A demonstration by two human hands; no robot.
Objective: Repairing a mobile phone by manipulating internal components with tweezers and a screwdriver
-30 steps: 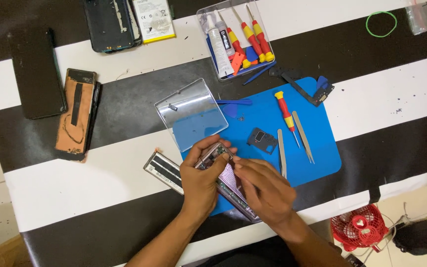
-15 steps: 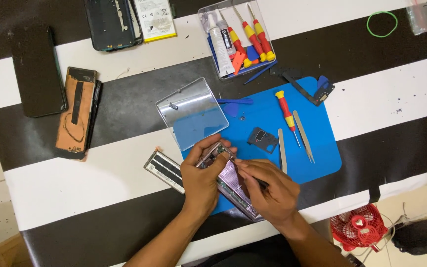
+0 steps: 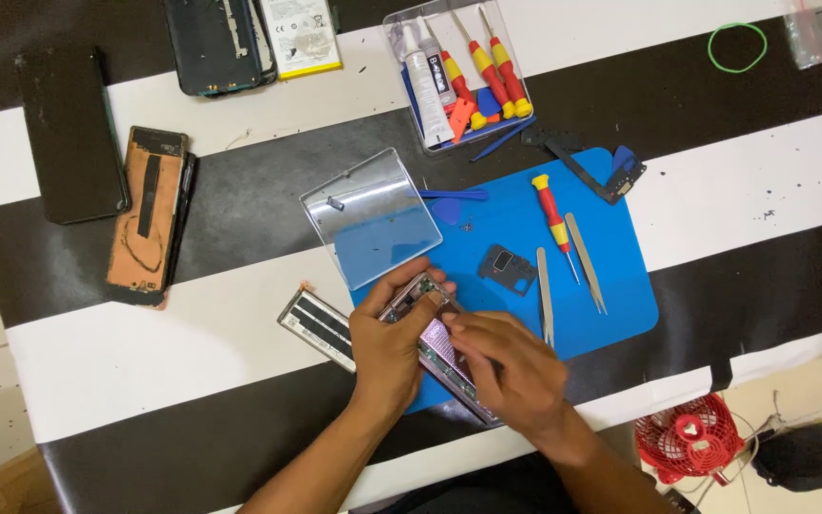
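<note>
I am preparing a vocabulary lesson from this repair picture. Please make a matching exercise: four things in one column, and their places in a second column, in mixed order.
Things:
1. green rubber band
2. red fan
3. opened phone
4. red and yellow screwdriver

Places:
A. on the floor beside the table
B. lying free on the blue mat
C. on a black stripe at the far edge
D. between the left hand and right hand

Pairs: 1-C, 2-A, 3-D, 4-B
</note>
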